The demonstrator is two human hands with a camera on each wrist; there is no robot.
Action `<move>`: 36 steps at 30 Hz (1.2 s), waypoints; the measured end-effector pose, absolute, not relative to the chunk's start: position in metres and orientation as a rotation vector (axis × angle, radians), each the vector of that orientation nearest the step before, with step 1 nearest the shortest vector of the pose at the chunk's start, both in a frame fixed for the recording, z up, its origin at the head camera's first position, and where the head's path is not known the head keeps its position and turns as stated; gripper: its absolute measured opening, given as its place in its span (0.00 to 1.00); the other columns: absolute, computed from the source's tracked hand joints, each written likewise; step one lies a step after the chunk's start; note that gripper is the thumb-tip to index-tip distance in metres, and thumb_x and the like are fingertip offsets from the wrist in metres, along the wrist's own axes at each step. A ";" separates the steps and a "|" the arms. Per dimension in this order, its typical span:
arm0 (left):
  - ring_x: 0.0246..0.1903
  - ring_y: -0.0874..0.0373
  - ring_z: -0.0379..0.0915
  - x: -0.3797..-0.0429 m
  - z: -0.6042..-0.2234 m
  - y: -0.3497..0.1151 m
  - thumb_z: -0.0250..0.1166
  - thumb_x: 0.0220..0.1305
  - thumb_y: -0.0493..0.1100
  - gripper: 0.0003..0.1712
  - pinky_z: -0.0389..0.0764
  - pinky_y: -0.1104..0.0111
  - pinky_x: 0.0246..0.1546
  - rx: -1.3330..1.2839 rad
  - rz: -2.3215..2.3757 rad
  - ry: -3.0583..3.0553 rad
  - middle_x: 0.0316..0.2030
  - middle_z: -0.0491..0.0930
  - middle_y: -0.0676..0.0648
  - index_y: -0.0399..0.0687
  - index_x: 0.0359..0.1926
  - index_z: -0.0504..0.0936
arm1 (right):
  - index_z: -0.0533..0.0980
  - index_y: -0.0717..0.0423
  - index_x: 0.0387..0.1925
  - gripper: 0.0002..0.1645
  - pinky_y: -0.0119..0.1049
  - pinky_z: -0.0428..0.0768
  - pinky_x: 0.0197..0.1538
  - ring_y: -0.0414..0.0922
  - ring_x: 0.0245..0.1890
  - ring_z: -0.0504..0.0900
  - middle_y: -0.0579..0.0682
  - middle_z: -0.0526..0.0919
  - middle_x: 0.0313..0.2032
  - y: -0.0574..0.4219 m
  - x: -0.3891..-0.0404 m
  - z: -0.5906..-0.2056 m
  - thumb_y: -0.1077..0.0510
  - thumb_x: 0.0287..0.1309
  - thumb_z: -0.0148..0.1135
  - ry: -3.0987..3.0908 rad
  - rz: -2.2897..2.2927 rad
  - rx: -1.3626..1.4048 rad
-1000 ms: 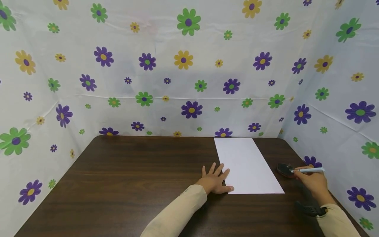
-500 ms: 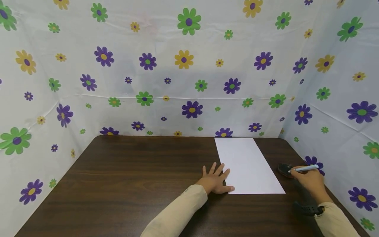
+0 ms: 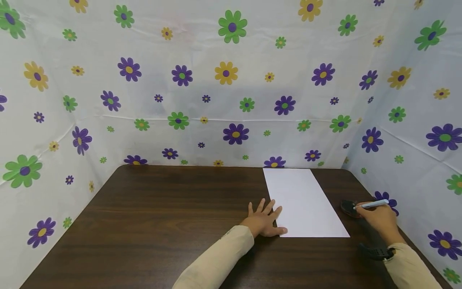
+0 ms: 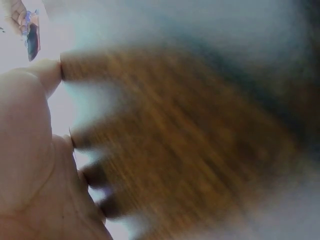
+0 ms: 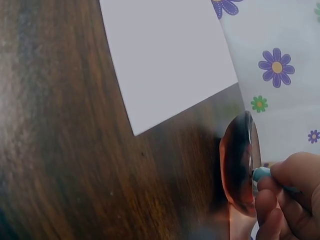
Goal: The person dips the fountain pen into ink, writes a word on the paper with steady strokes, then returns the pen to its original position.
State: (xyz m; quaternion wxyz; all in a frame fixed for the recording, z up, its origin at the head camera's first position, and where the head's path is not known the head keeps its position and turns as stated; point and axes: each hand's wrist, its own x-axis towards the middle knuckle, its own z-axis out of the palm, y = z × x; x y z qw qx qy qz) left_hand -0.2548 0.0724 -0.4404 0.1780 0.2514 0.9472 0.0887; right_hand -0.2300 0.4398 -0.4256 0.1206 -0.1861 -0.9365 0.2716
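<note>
My left hand [image 3: 263, 222] lies flat with fingers spread across the left edge of the white paper sheet [image 3: 306, 204]. The palm of this hand [image 4: 30, 160] fills the left of the left wrist view. My right hand [image 3: 380, 218] pinches a slim pale-blue pen-like stick [image 3: 375, 204] between thumb and fingers. Its lower end is at a small dark, glossy, rounded bowl-like thing [image 3: 349, 208] right of the paper. Close up in the right wrist view, the stick's blue part [image 5: 261, 173] meets the rim of the bowl-like thing [image 5: 235, 160]; its tip is hidden.
A dark brown wooden table [image 3: 162, 208] spreads out beneath, mostly to the left of the paper. White flower-printed cloth [image 3: 202, 88] stands behind and along both sides. The right cloth wall [image 3: 415, 160] is close beside the right hand. A dark wristband [image 3: 377, 253] shows on the right wrist.
The right hand has shifted slightly left, and the stick has tilted from nearly level to a steeper slant at the bowl-like thing. The left hand stays in place on the paper.
</note>
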 end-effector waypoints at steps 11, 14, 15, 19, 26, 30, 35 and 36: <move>0.75 0.52 0.30 -0.246 -0.425 0.067 0.48 0.63 0.74 0.44 0.34 0.42 0.69 0.733 0.300 2.688 0.76 0.39 0.57 0.69 0.75 0.47 | 0.84 0.66 0.30 0.21 0.39 0.73 0.27 0.64 0.32 0.80 0.59 0.84 0.23 0.440 -0.220 -0.419 0.49 0.55 0.66 -2.760 0.689 -0.353; 0.75 0.52 0.30 -0.246 -0.425 0.066 0.48 0.63 0.74 0.44 0.35 0.42 0.69 0.734 0.293 2.694 0.76 0.39 0.57 0.70 0.75 0.47 | 0.85 0.65 0.30 0.20 0.43 0.75 0.29 0.66 0.35 0.80 0.64 0.85 0.28 0.440 -0.220 -0.417 0.49 0.56 0.66 -2.793 0.677 -0.313; 0.75 0.52 0.30 -0.246 -0.426 0.066 0.48 0.63 0.74 0.44 0.35 0.42 0.69 0.733 0.289 2.696 0.76 0.40 0.58 0.70 0.75 0.47 | 0.85 0.65 0.31 0.20 0.45 0.76 0.29 0.67 0.36 0.80 0.65 0.85 0.30 0.440 -0.221 -0.417 0.49 0.56 0.65 -2.806 0.673 -0.298; 0.75 0.52 0.31 -0.246 -0.426 0.067 0.49 0.62 0.73 0.43 0.36 0.43 0.69 0.731 0.288 2.704 0.76 0.40 0.59 0.71 0.75 0.48 | 0.84 0.64 0.34 0.20 0.48 0.77 0.32 0.67 0.38 0.80 0.68 0.84 0.36 0.439 -0.223 -0.418 0.48 0.56 0.65 -2.830 0.706 -0.255; 0.75 0.52 0.31 -0.246 -0.427 0.069 0.48 0.62 0.74 0.44 0.36 0.42 0.69 0.736 0.285 2.696 0.76 0.39 0.58 0.71 0.75 0.47 | 0.83 0.67 0.38 0.22 0.35 0.72 0.27 0.49 0.29 0.80 0.57 0.86 0.27 0.432 -0.226 -0.423 0.48 0.58 0.64 -2.791 0.847 -0.326; 0.75 0.53 0.30 -0.247 -0.428 0.069 0.47 0.62 0.75 0.44 0.35 0.42 0.69 0.732 0.280 2.696 0.76 0.39 0.59 0.72 0.75 0.46 | 0.83 0.67 0.37 0.22 0.42 0.74 0.29 0.58 0.31 0.81 0.57 0.86 0.26 0.431 -0.228 -0.425 0.49 0.59 0.64 -2.779 0.834 -0.353; 0.75 0.53 0.30 -0.248 -0.430 0.069 0.47 0.61 0.75 0.45 0.35 0.42 0.69 0.725 0.276 2.698 0.76 0.39 0.59 0.73 0.75 0.46 | 0.83 0.67 0.37 0.23 0.59 0.75 0.38 0.74 0.44 0.74 0.73 0.80 0.41 0.433 -0.229 -0.423 0.47 0.59 0.63 -2.776 0.781 -0.401; 0.75 0.53 0.30 -0.249 -0.431 0.069 0.47 0.61 0.75 0.45 0.35 0.42 0.69 0.725 0.275 2.699 0.76 0.39 0.59 0.73 0.75 0.46 | 0.83 0.67 0.37 0.24 0.61 0.75 0.39 0.75 0.45 0.73 0.74 0.79 0.42 0.433 -0.229 -0.423 0.47 0.59 0.63 -2.780 0.777 -0.413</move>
